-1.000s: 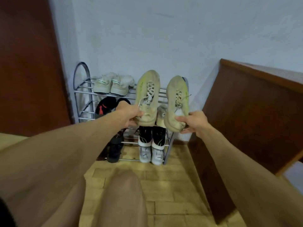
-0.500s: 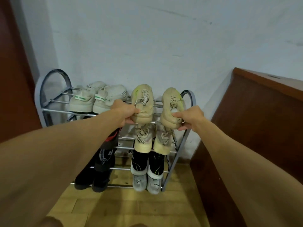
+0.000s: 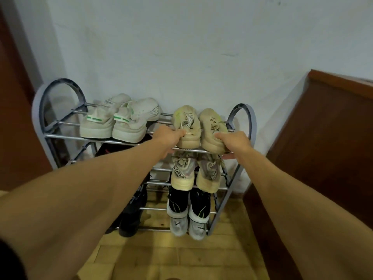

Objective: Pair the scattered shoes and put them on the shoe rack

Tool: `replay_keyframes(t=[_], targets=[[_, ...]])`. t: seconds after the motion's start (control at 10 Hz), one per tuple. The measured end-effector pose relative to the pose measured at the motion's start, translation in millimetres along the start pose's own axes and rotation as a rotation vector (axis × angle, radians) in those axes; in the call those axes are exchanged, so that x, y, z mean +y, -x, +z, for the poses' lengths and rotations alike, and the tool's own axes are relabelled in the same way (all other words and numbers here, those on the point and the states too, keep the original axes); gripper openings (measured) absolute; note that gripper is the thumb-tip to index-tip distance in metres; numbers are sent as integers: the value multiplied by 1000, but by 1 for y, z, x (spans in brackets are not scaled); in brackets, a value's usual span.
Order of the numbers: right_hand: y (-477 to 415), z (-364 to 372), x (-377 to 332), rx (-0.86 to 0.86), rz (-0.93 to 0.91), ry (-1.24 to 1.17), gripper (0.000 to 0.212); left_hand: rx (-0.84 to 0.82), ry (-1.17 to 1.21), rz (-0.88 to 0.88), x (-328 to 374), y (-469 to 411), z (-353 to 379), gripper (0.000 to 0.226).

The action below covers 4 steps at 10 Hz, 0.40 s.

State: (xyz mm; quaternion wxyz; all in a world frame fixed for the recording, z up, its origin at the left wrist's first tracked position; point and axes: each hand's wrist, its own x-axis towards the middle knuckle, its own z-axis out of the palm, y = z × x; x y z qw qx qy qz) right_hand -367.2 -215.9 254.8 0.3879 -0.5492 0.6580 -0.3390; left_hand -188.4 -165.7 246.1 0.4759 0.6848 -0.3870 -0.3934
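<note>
- Head view, setting: pale plastered wall behind a metal shoe rack (image 3: 60,136) with tubular shelves, standing on a wood-block floor (image 3: 165,257); a brown wooden panel (image 3: 323,142) is at the right and a brown door (image 3: 14,118) at the left.
- Head view, my hands: my left hand (image 3: 166,138) is closed around the heel of the left tan shoe (image 3: 186,126); my right hand (image 3: 234,141) is closed around the heel of the right tan shoe (image 3: 212,128). Both shoes lie side by side on the top shelf, toes toward the wall, heels at the front rail.
- Reason for the hold, as I judge it: gripping each heel lets me slide the pair in level and keep the two aligned; release appears to be the remaining step.
- Count, top shelf: two pairs, namely the tan pair and a white pair with green tabs (image 3: 115,122) to its left.
- Count, lower shelves on the right: one beige knit pair (image 3: 193,172), one black pair (image 3: 187,201), one grey pair (image 3: 187,225).
- Lower left: dark shoes (image 3: 129,221) are partly hidden by my arm; I cannot count them.
</note>
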Motion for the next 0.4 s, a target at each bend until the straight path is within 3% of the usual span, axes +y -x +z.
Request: replay_keyframes(t=[0.1, 0.2, 0.3, 0.4], targets=[[24, 4, 2, 23, -32, 13, 34, -18, -54, 58, -2, 21, -5, 42], [56, 0, 6, 81, -159, 229, 18, -56, -150, 147, -2, 54, -22, 25], [85, -2, 17, 73, -266, 377, 24, -147, -208, 172, -7, 87, -44, 41], [116, 1, 19, 17, -328, 396, 30, -182, -199, 195, -17, 125, -63, 38]])
